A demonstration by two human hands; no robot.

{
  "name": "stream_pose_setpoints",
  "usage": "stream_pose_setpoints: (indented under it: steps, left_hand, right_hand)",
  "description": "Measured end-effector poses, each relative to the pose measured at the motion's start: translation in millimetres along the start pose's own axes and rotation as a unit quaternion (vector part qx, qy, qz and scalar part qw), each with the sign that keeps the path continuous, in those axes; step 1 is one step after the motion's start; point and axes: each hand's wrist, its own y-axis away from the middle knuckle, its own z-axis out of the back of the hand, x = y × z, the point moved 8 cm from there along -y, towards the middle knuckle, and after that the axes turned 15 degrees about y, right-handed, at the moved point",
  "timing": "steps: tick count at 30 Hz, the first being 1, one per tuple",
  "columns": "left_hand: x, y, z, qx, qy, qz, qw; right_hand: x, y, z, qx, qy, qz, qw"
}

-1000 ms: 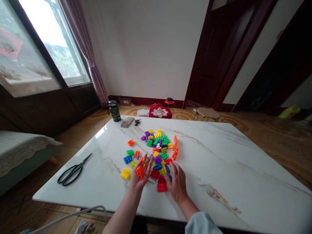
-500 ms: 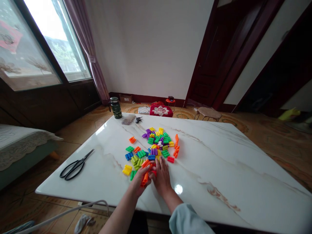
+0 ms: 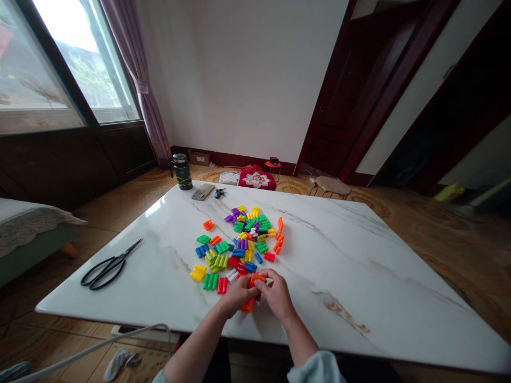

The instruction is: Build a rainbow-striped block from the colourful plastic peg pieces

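Orange blocks (image 3: 247, 305) are in my grip, at the near edge of the spread, just above or on the white table (image 3: 339, 276); I can't tell which. My left hand (image 3: 237, 295) closes round them, one part showing below its fingers. My right hand (image 3: 276, 295) is narrowed, thumb and fingertips on the upper orange part (image 3: 257, 279). Both hands work at the same cluster; I judge that I am fitting or adjusting the pieces, though my fingers hide whether they are joined. Such work calls for a steady left hold, the tubes kept in line, and a light, straight press or pull from the right fingertips.

Just beyond my fingers lie a blue block (image 3: 250, 267), red blocks (image 3: 235, 261) and a white block (image 3: 231, 275). To the left are a green block (image 3: 211, 282) and a yellow block (image 3: 198, 273). They look like smooth, glossy plastic: short rounded tubes set side by side, giving ribbed faces. Farther right, an orange row (image 3: 280, 234) curves along the pile.

The tabletop is polished and brown-veined, probably slippery under them. Well off to my left lie black-handled scissors (image 3: 115, 261), slim-bladed, with wide looped grips.
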Motion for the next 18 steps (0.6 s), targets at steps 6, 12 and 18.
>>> stream_pose_setpoints:
  steps: [6, 12, 18]
  left_hand:
    - [7.9, -17.2, -22.0, 0.016, -0.058, -0.082, 0.995]
    - [0.2, -57.8, -31.2, -0.003, -0.102, -0.122, 0.987]
    - [-2.5, -68.8, 3.1, -0.174, -0.128, -0.15, 0.965]
  right_hand:
    - [-33.2, 0.9, 36.2, -0.089, -0.05, -0.088, 0.991]
    - [-71.2, -1.7, 62.2, -0.126, -0.023, -0.167, 0.978]
    - [-75.1, -5.1, 77.1, -0.184, 0.137, -0.085, 0.969]
